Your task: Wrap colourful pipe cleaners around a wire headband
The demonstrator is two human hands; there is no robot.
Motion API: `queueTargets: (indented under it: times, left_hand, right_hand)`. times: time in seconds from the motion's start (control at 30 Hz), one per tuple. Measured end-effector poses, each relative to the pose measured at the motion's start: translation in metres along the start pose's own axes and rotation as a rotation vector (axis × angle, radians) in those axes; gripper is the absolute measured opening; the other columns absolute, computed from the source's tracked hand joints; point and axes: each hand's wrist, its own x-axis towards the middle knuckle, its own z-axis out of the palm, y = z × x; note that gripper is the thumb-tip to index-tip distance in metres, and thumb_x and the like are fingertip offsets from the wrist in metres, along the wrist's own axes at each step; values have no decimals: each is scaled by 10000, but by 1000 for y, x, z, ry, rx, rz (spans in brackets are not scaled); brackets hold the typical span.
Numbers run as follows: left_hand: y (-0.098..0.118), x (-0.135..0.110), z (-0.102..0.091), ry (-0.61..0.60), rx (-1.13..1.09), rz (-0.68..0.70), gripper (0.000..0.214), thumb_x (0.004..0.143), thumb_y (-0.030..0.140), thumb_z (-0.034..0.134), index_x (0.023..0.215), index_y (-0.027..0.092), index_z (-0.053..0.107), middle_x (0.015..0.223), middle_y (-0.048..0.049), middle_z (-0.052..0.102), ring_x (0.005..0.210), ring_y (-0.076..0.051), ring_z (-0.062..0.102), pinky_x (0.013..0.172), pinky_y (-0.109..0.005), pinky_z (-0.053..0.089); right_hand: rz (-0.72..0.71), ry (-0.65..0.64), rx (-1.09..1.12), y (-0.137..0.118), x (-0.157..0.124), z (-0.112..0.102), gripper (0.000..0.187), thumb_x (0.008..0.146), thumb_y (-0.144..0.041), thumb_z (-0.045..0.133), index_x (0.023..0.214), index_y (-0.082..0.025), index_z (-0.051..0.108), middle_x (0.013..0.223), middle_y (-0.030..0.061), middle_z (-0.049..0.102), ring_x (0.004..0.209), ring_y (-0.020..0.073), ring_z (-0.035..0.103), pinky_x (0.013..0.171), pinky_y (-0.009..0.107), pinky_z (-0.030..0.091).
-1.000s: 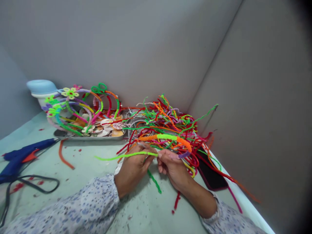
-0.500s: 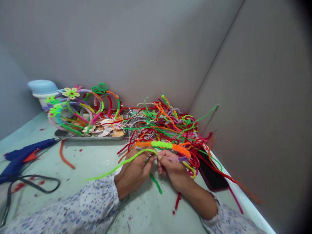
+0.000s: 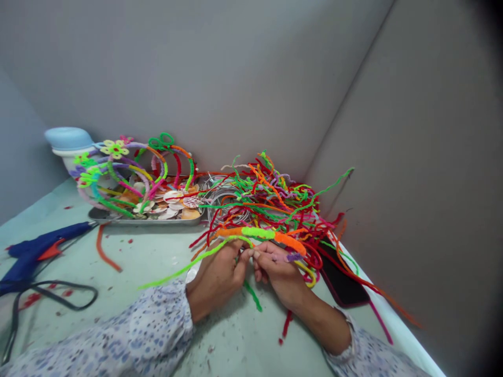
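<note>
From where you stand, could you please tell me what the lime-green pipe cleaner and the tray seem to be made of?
The lime-green pipe cleaner looks like fuzzy fibre over wire: its surface is furry and it holds curves, though the core is hidden. The tray looks like stainless steel, with a smooth grey sheen along its rim.

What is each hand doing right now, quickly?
Left hand: closed, fingers pinching a lime-green pipe cleaner.
Right hand: closed, holding a thick orange-and-lime pipe-cleaner coil.
</note>
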Motion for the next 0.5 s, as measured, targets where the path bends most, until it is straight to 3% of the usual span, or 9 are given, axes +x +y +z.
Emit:
queueTargets:
  times: [0.17,0.4,0.5]
  left_hand:
    - [5,0,0,-38,-3,-26,177,830,242,449,686,190,536,582,21,600,493,-112,516,464,-218,368]
    - [-2,-3,6,-48,-24,-43,204,868,274,406,825,184,583,768,-22,662,688,-153,599,627,-256,436]
    - [-2,-3,5,-57,23,-31,221,869,300,409,806,195,593,762,-18,665,686,-163,600,627,-269,433]
  right_hand:
    - [5,-2,-80,6,2,-2,185,772,-309,531,664,-161,550,477,-32,510,416,74,427,425,197,320]
    - [19,-25,-78,13,7,-3,252,747,-323,531,553,-162,532,444,-26,506,389,67,417,403,186,312]
    - [15,-30,-71,10,8,-3,261,741,-338,543,546,-165,535,439,-27,507,383,68,418,401,186,312]
